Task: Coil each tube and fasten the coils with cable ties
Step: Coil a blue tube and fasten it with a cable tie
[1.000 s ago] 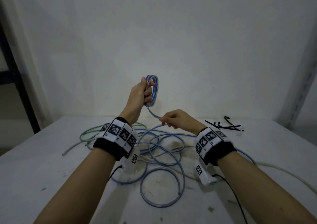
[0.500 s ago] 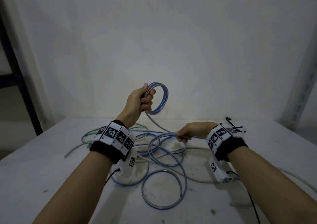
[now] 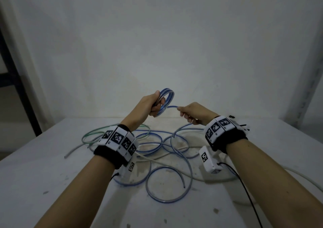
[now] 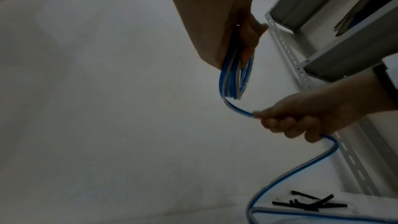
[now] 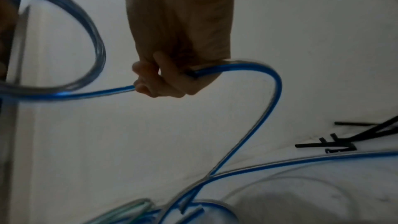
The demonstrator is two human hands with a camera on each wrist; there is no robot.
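Blue tube [image 3: 174, 158]: light, springy, slick | left grip [image 3: 153, 103] clenched on coil [image 3: 166, 102] | right grip [image 3: 194, 113] grasping feed near coil | hold bundle tight or loops spring.

Loose tubes [image 3: 167, 159] clutter mid-table; cable ties [image 4: 310, 203] far right; edges bare.

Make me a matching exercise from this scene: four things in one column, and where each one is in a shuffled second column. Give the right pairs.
Things:
1. blue coil
2. green tube
3. cable ties
4. blue tube's free end

Places:
A. on the table, far right
B. gripped in the left hand
C. on the table, far left
D. on the table, near the middle

Pairs: 1-B, 2-C, 3-A, 4-D
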